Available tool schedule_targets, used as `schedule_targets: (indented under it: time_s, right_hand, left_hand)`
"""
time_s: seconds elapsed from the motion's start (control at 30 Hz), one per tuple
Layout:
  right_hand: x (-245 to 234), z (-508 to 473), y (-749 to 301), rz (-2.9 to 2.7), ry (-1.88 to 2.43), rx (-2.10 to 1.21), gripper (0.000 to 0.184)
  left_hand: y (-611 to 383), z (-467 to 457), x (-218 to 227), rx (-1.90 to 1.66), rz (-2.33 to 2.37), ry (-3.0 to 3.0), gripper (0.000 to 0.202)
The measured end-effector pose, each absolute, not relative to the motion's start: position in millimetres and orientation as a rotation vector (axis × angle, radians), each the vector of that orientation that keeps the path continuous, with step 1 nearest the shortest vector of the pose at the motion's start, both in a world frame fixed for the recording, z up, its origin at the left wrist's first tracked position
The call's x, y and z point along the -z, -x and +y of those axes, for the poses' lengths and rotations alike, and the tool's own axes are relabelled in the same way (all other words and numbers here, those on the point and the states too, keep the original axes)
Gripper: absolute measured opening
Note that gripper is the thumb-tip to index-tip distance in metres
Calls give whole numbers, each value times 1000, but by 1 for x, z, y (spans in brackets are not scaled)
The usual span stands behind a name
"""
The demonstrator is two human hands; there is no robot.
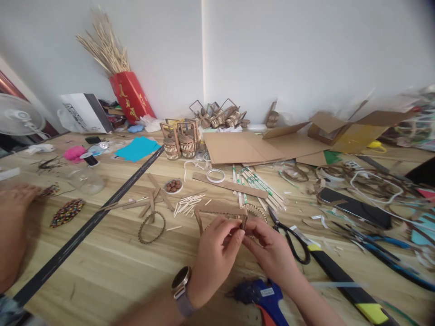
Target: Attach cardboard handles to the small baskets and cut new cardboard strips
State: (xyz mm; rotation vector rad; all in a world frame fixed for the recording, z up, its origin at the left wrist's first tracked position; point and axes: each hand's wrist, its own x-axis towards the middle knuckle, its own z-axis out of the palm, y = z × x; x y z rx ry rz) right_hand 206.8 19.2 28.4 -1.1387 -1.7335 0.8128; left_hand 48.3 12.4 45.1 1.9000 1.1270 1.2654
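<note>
Near the front of the table, my left hand (217,251), with a watch on its wrist, is closed on a brown cardboard strip frame (220,210) bent like a basket handle. My right hand (272,251) meets it at the frame's right leg, thumb and finger pinched there. The fingers hide the exact spot between them. Just behind the right hand lies a ring edged with short pale sticks (255,212). A blue hot glue gun (261,294) lies below my hands. Cut pale sticks (188,203) and a brown ring (152,227) are to the left.
Scissors (292,235), a yellow-black cutter (343,276) and pliers (384,253) lie to the right. Finished mini baskets (180,142) and flattened cardboard (244,147) stand behind. Another person's hand (15,217) rests at left by a beaded piece (67,213).
</note>
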Motion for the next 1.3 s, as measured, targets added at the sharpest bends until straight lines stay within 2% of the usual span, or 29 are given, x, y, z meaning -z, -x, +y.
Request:
schedule_targets:
  time_s: [0.3,1.3]
  right_hand:
    - [-34,22,-208,-1741,1128,-796,16]
    - [-33,22,-208,-1871,1146,-609,15]
  left_hand:
    - [-44,15,-41,-1203,1133,-1917,19]
    - [-37,28,-37,-1085,1101,-1990,23]
